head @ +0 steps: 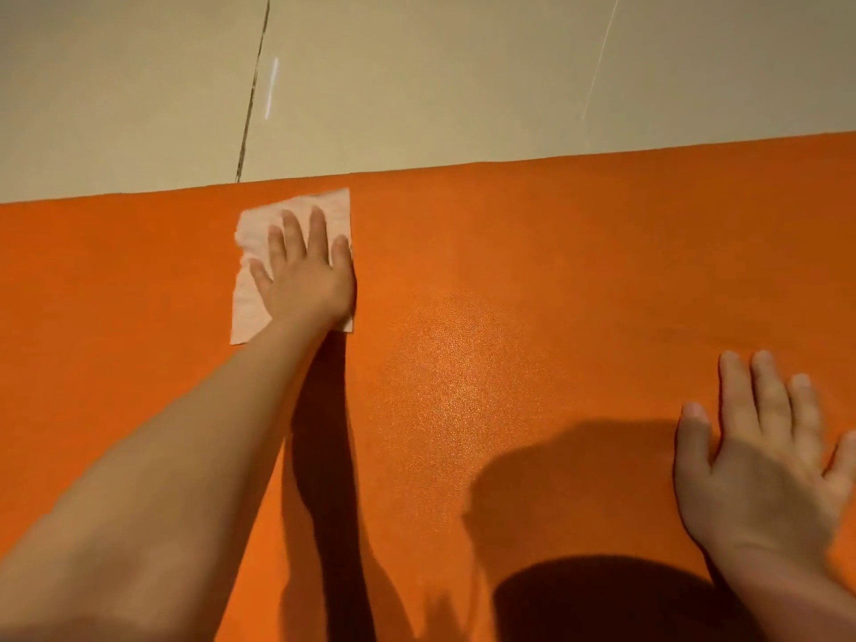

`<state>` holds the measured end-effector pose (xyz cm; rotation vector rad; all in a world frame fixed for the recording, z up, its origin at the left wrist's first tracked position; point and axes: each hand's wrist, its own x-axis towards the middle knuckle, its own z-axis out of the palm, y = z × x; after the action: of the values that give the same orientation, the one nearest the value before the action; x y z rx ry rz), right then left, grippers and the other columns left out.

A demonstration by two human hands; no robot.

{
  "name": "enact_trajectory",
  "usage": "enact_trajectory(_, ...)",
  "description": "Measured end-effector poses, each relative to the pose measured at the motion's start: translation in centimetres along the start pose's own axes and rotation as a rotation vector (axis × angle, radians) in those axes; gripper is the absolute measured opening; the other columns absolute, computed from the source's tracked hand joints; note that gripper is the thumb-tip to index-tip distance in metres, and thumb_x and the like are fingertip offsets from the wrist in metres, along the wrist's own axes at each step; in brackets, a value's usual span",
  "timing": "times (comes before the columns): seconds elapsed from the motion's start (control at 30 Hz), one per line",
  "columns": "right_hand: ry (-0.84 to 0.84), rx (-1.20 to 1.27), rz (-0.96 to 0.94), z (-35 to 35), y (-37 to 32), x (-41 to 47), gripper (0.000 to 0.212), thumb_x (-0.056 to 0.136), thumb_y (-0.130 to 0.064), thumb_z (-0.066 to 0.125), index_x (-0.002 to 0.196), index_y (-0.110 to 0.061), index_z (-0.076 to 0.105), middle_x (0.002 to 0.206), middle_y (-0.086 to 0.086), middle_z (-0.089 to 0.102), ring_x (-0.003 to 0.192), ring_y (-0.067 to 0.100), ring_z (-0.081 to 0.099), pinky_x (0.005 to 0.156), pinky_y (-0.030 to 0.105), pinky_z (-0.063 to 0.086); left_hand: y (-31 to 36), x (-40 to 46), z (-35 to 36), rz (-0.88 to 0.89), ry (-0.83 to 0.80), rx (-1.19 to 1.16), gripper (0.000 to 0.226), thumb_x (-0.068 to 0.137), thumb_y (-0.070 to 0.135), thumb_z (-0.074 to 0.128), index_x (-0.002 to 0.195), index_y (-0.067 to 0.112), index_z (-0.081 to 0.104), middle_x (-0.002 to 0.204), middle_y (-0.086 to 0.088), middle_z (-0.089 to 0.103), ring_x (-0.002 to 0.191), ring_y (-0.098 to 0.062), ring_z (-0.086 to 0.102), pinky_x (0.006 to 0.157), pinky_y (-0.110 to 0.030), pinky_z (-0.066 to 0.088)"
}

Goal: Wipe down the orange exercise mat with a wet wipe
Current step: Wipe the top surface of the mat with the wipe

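1. The left hand (pixel 303 271) lies flat with straight, spread fingers, pressing the wipe (pixel 250 289) onto the mat (pixel 509 317).
2. The wipe sits under that hand, near the mat's far edge; the palm hides its middle, and its far-left corner is blurred.
3. The right hand (pixel 764 461) rests open on the mat, well to the right of and nearer than the left hand; its little finger is cut off by the frame edge.
4. Beyond the left hand's fingertips lies tiled floor (pixel 417 85).
5. Shadows darken the near mat.
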<state>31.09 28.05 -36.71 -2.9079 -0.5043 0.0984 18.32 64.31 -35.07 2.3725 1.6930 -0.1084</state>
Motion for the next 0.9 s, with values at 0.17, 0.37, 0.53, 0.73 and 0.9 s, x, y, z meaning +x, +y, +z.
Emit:
enact_trajectory(0.17,-0.042,-0.042,-0.008,-0.4,-0.1,0.2,0.066,0.094,-0.056,0.013,0.154,-0.030,0.025,0.163,-0.005,0.018,0.150,0.018,0.008,0.118,0.054,0.002,5.0,-2.0,1.4,-0.060,0.012,-0.060,0.059,0.105,0.047,0.013,0.158,0.027,0.000,0.165,-0.005,-0.011,0.152,-0.024,-0.012,0.119,-0.053,-0.011)
enact_trajectory(0.37,-0.010,-0.024,0.006,-0.2,-0.3,0.0,0.065,0.094,-0.055,0.018,0.153,-0.029,0.029,0.161,-0.003,0.024,0.150,0.021,0.013,0.117,0.056,0.005,16.2,-13.0,5.5,0.719,-0.101,0.087,0.057,0.106,0.048,0.017,0.158,0.031,0.004,0.166,-0.002,-0.008,0.152,-0.024,-0.010,0.118,-0.050,-0.012)
enact_trajectory(0.53,-0.052,-0.045,0.011,-0.5,-0.6,0.0,0.066,0.094,-0.055,0.016,0.153,-0.031,0.026,0.162,-0.006,0.021,0.150,0.019,0.010,0.119,0.055,0.003,13.2,-8.4,4.2,0.815,-0.109,0.082,0.055,0.104,0.053,0.018,0.156,0.039,0.008,0.166,0.007,-0.004,0.152,-0.016,-0.006,0.119,-0.043,-0.009)
enact_trajectory(0.73,-0.094,-0.050,0.017,-0.9,-0.8,0.5,0.068,0.092,-0.057,0.012,0.154,-0.032,0.022,0.162,-0.009,0.016,0.150,0.016,0.007,0.119,0.050,-0.001,0.6,4.2,-1.5,0.075,-0.037,-0.003,0.060,0.103,0.053,0.012,0.158,0.031,0.003,0.166,-0.002,-0.008,0.152,-0.024,-0.008,0.121,-0.052,-0.005)
enact_trajectory(0.9,-0.095,-0.058,0.024,-1.0,-0.9,0.4,0.067,0.093,-0.057,0.012,0.154,-0.033,0.023,0.162,-0.009,0.018,0.150,0.016,0.007,0.118,0.048,-0.003,4.4,3.3,-0.1,-0.088,0.009,-0.051,0.059,0.105,0.045,0.012,0.159,0.024,0.002,0.166,-0.006,-0.009,0.152,-0.027,-0.011,0.119,-0.053,-0.009)
